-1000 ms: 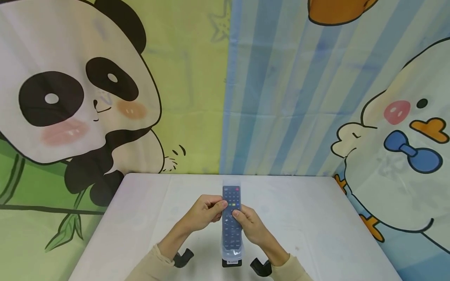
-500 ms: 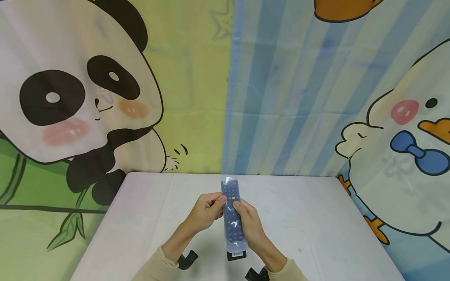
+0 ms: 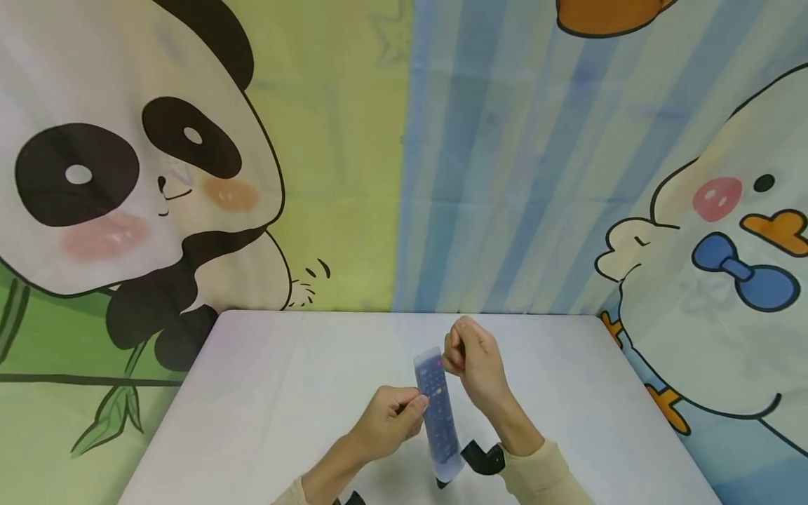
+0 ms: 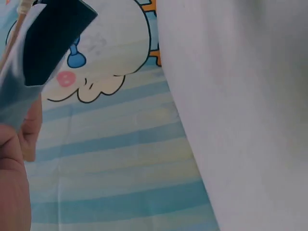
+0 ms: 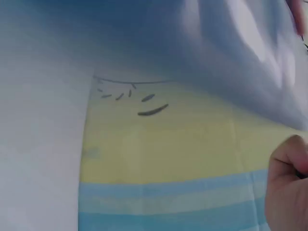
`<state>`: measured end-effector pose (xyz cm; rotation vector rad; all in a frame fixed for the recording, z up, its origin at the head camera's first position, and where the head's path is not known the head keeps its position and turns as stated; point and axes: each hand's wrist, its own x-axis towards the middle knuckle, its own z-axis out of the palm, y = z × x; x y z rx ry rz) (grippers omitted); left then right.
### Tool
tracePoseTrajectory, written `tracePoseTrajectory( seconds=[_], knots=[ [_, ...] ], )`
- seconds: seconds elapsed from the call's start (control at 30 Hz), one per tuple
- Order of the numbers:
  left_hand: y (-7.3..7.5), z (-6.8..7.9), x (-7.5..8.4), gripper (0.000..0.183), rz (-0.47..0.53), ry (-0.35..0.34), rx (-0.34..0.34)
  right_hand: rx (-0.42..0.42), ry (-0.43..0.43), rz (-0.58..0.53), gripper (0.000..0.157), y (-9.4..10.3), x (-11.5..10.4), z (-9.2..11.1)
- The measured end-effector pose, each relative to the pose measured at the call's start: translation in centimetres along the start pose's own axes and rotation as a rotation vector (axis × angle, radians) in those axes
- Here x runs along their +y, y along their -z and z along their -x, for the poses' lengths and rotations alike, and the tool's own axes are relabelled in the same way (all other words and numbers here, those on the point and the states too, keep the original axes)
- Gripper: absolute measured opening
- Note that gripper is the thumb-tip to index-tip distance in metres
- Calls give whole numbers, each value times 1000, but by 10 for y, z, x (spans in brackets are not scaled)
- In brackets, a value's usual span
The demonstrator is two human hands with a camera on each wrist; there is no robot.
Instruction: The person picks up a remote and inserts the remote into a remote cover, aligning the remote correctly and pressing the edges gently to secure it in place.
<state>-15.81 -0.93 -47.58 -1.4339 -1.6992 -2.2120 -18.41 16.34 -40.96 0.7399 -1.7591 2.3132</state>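
In the head view, a blue-looking remote control inside a translucent sleeve is held above the table, its top leaning left. My left hand pinches its left edge between thumb and fingers. Beside the upper right edge is my right hand, fingers curled, with nothing visible in them; whether they touch the sleeve is unclear. The remote's dark lower end pokes out of the sleeve in the left wrist view. Close and blurred, the sleeve spans the top of the right wrist view, above the curled right hand.
A white table lies beneath both hands. Behind it hangs a cloth backdrop with a panda and a white bird printed on it. A black wrist mount shows at the right sleeve cuff.
My right hand has left the remote's right side and risen to its upper end with curled fingers. My left hand has lowered slightly rightward, keeping its pinch, and the remote has tilted and turned.
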Motion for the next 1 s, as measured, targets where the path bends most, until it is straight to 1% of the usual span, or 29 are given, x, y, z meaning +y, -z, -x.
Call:
tracePoseTrajectory(
  seconds=[0.07, 0.1, 0.17, 0.2, 0.3, 0.37, 0.43, 0.53, 0.6, 0.63, 0.67, 0.8, 0.9, 0.93, 1.0],
  knots=[
    [10, -12, 5, 41, -62, -42, -1, -17, -17, 105, 30, 4, 3, 6],
    [14, -16, 7, 41, -78, -49, -3, -31, -28, 160, 25, 5, 4, 11],
    [21, -22, 10, 39, -65, -36, 0, -65, -63, 254, 14, 8, 7, 22],
    [24, -23, 12, 38, -46, -25, 0, -95, -92, 279, 11, 8, 9, 27],
    [33, -23, 16, 36, -9, 25, 17, -192, -205, 330, 16, 4, 14, 38],
    [39, -22, 19, 36, -8, 54, 35, -228, -255, 363, 20, -4, 19, 39],
    [49, -15, 24, 36, -62, 73, 81, -246, -269, 369, 23, -17, 26, 36],
    [69, 4, 37, 36, -215, 123, 216, -287, -271, 322, 25, -44, 43, 22],
    [75, 14, 42, 35, -296, 170, 310, -312, -273, 297, 26, -56, 51, 14],
    [76, 16, 43, 34, -323, 197, 351, -314, -279, 293, 27, -58, 52, 12],
    [75, 15, 42, 32, -334, 220, 373, -299, -281, 295, 27, -58, 53, 11],
    [61, 10, 31, 23, -329, 277, 434, -213, -284, 335, 27, -45, 46, 14],
    [50, 12, 22, 9, -327, 311, 448, -177, -295, 339, 28, -37, 44, 20],
    [47, 13, 19, 11, -323, 331, 446, -171, -304, 335, 28, -34, 45, 23],
    [41, 17, 13, 21, -306, 375, 429, -162, -324, 340, 27, -30, 48, 28]
  ],
)
